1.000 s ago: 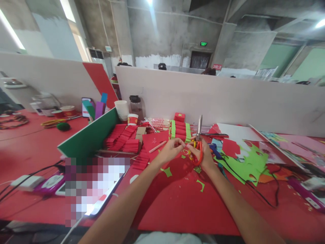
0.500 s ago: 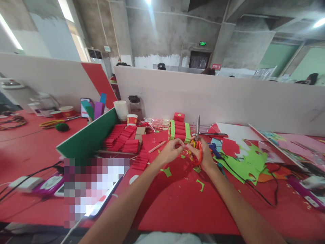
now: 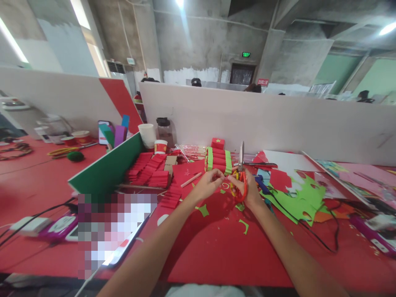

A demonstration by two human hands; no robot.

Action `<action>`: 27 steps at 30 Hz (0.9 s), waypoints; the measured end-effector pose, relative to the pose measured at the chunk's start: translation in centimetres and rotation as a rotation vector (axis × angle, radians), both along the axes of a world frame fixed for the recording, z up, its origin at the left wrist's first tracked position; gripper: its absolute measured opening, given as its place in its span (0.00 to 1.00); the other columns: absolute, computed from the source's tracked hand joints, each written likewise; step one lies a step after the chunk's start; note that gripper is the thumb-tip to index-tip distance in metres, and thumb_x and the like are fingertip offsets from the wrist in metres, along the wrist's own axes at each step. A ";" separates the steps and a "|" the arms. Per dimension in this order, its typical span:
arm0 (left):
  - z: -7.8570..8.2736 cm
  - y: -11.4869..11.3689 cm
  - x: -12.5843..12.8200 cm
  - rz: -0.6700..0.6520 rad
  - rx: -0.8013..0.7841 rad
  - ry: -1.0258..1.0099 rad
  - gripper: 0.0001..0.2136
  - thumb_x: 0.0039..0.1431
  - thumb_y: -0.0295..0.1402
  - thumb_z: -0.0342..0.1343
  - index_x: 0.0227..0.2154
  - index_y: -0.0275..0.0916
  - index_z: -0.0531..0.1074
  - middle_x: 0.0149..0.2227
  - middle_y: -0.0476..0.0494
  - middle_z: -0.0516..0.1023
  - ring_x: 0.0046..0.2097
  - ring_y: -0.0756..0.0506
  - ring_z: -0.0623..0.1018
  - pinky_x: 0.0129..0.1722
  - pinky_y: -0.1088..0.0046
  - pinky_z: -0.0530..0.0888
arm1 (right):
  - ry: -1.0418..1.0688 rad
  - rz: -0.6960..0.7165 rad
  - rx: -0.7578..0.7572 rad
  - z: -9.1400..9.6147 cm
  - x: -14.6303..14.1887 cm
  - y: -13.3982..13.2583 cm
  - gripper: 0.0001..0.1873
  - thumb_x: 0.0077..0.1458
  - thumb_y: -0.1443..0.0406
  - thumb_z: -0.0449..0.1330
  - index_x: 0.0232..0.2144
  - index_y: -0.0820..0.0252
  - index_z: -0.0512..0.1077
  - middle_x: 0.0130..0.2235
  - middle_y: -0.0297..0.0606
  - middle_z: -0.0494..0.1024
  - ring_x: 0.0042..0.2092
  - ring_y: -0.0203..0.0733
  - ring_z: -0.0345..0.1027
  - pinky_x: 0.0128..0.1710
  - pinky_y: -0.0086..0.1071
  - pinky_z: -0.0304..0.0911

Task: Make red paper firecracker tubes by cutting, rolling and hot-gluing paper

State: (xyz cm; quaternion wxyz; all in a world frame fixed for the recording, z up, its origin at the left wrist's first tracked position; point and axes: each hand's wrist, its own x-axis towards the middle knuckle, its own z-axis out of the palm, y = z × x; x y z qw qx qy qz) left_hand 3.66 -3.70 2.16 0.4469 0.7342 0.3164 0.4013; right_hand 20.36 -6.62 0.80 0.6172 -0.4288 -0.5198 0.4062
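Both forearms reach toward 12 o'clock over the red desk (image 3: 216, 251), the left hand (image 3: 206, 184) pinching its fingertips together on something too small to tell, the right hand (image 3: 250, 190) beside it gripping red-handled scissors (image 3: 241, 181) blades-up, just short of a green-banded bundle of red rolls (image 3: 218, 160), with green paper offcuts (image 3: 298, 200) at 3 o'clock.

Count on inspection:
- One pair of red-handled steel scissors (image 3: 241, 154), centre.
- One bundle of red paper rolls (image 3: 218, 161), far centre, with two green paper bands (image 3: 210, 158).
- One small red box with a yellow star (image 3: 218, 143), behind the bundle.
- Two paper cups (image 3: 147, 134), far left of centre.
- One dark-lidded clear bottle (image 3: 163, 131).
- Three larger green paper scraps (image 3: 203, 210), near centre.
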 end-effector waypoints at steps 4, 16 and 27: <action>0.0 0.0 0.1 -0.023 -0.018 0.005 0.08 0.58 0.36 0.53 0.33 0.36 0.69 0.29 0.49 0.71 0.30 0.51 0.70 0.30 0.76 0.65 | -0.024 0.010 -0.016 0.1 -0.1 -0.1 0.25 0.42 0.58 0.69 0.43 0.53 0.66 0.26 0.26 0.72 0.17 0.33 0.63 0.15 0.28 0.61; 0.1 0.0 0.2 0.005 0.013 0.014 0.06 0.56 0.34 0.51 0.30 0.37 0.69 0.28 0.49 0.72 0.29 0.50 0.70 0.30 0.75 0.65 | -0.051 0.034 -0.016 0.0 0.0 -0.1 0.23 0.44 0.58 0.67 0.43 0.54 0.66 0.27 0.27 0.71 0.18 0.32 0.62 0.16 0.27 0.61; -0.2 0.9 0.0 0.150 -0.006 -0.144 0.08 0.57 0.37 0.53 0.29 0.36 0.68 0.29 0.49 0.72 0.30 0.51 0.71 0.32 0.76 0.68 | -0.244 0.126 0.020 0.0 -0.2 -0.2 0.27 0.48 0.51 0.66 0.46 0.56 0.67 0.31 0.32 0.72 0.25 0.34 0.63 0.23 0.27 0.61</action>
